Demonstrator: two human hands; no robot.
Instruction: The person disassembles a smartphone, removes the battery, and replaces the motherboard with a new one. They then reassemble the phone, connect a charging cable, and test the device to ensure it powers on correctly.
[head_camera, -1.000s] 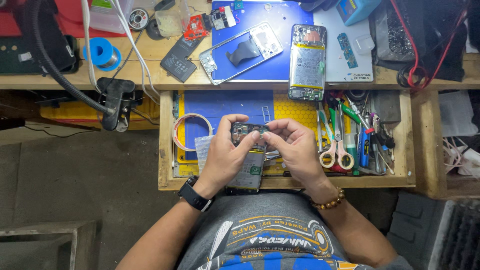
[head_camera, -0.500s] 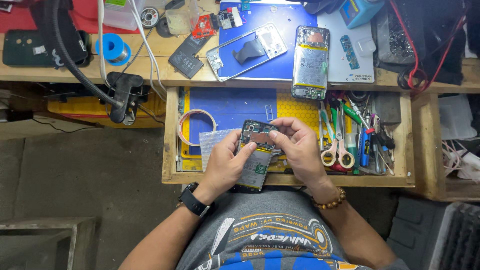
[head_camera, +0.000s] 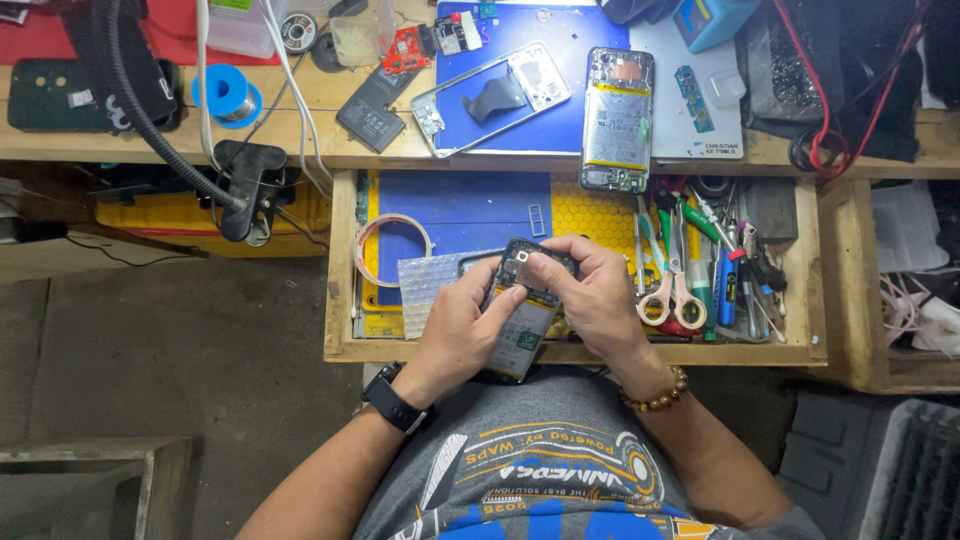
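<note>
Your wooden bench (head_camera: 300, 140) runs across the top, and it's pretty loaded. A blue mat (head_camera: 560, 100) sits on it with an empty phone frame (head_camera: 490, 95) lying at an angle, and next to that an opened phone (head_camera: 617, 120) with its battery showing, hanging a bit over the front edge. Left of the mat you've got a loose black battery (head_camera: 372, 118), a blue tape roll (head_camera: 226, 92) and a dark green phone case (head_camera: 60, 95). Below, the pulled-out wooden drawer (head_camera: 340, 300) carries another blue mat (head_camera: 460, 205), a yellow honeycomb pad (head_camera: 590, 210), a ring of tape (head_camera: 392, 245), bubble wrap (head_camera: 425, 280), plus scissors (head_camera: 672, 290) among a pile of tools on the right.
</note>
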